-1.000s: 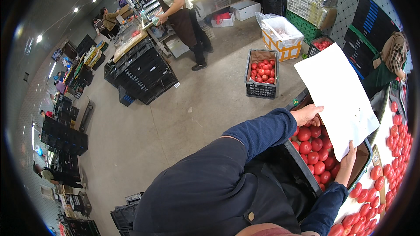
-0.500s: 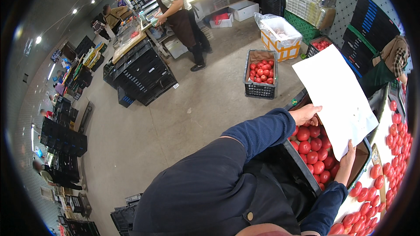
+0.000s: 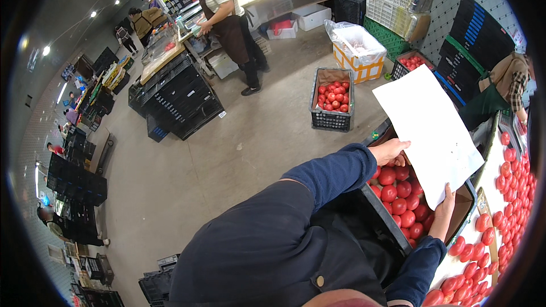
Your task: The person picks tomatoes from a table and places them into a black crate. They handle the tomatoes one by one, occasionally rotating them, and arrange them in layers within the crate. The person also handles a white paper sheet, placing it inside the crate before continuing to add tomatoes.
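Left hand [image 3: 391, 150] pinches the white paper sheet [image 3: 429, 131] at left, right hand [image 3: 443, 210] its near end — long axis far-left to near-right.

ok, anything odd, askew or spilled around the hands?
No spill or damage that I can make out. One minor oddity: the white sheet, held by the left hand and right hand over red tomatoes, has a few small dark specks on its otherwise plain lower part. Too small to tell what they are.
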